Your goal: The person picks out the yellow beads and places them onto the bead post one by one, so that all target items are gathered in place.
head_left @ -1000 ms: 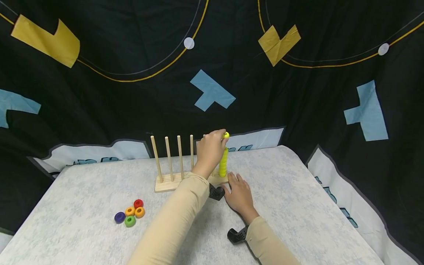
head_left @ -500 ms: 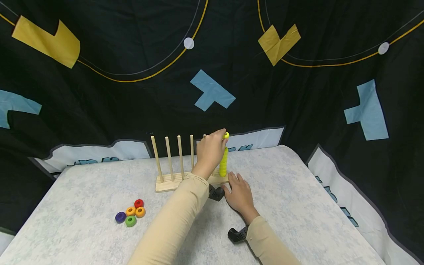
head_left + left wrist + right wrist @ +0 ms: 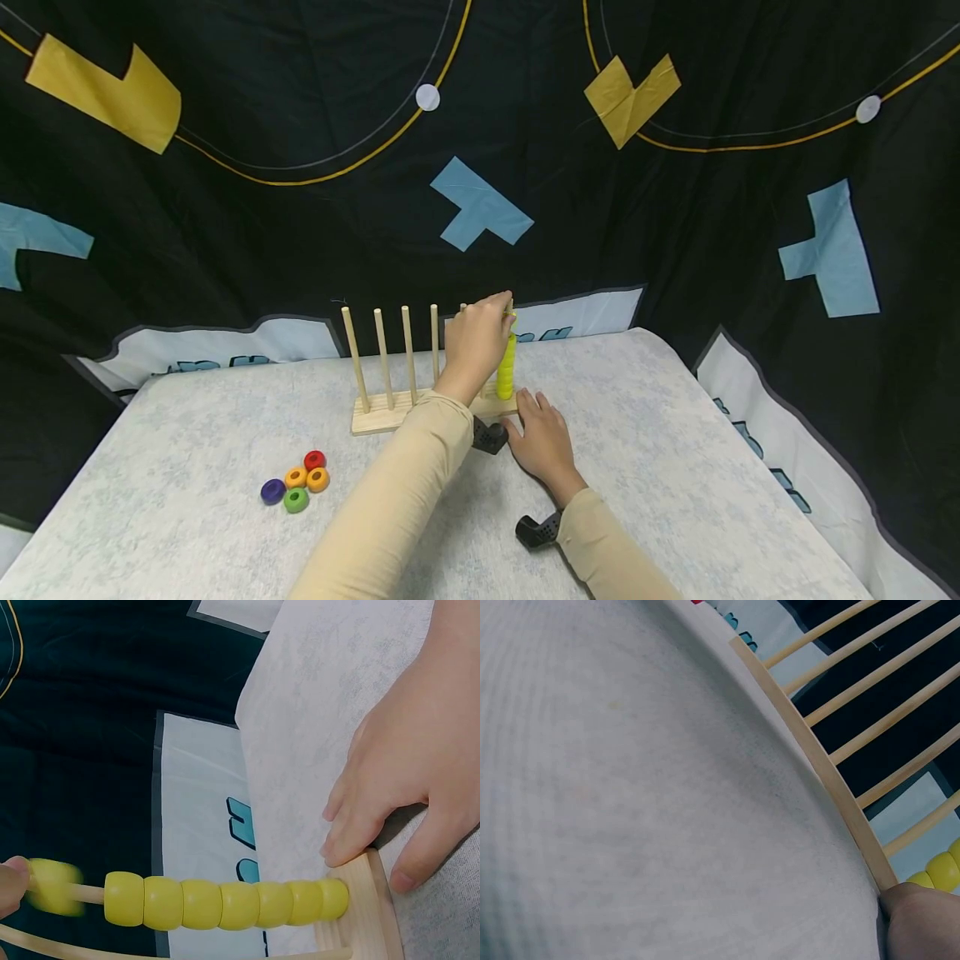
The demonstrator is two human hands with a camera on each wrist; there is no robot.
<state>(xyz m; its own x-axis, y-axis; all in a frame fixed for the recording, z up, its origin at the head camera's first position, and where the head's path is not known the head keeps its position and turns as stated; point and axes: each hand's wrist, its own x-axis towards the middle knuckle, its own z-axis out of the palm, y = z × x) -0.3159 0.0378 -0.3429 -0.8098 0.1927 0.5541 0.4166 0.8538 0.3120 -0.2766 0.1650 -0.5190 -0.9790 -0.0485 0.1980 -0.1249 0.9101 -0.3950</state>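
Observation:
A wooden peg rack [image 3: 372, 421] stands at the table's far side. On its rightmost peg is a stack of yellow beads [image 3: 221, 905]. Above that stack one more yellow bead [image 3: 56, 886], blurred, is on the same peg, apart from the others. My left hand [image 3: 477, 343] is at the top of this peg; its fingertips [image 3: 11, 883] are just beyond the blurred bead, and most of the hand is outside the left wrist view. My right hand [image 3: 540, 437] rests on the table, fingers touching the right end of the rack's base.
On the table at front left lie a red bead [image 3: 314, 460], two orange beads [image 3: 318, 480], a green bead [image 3: 296, 500] and a purple bead [image 3: 272, 492]. Bare wooden pegs [image 3: 408, 354] rise left of my left hand. A black curtain [image 3: 300, 242] hangs behind.
The top yellow bead has dropped from my left fingertips a little way down the peg, and the peg's tip now shows above it. My right hand has stayed in place.

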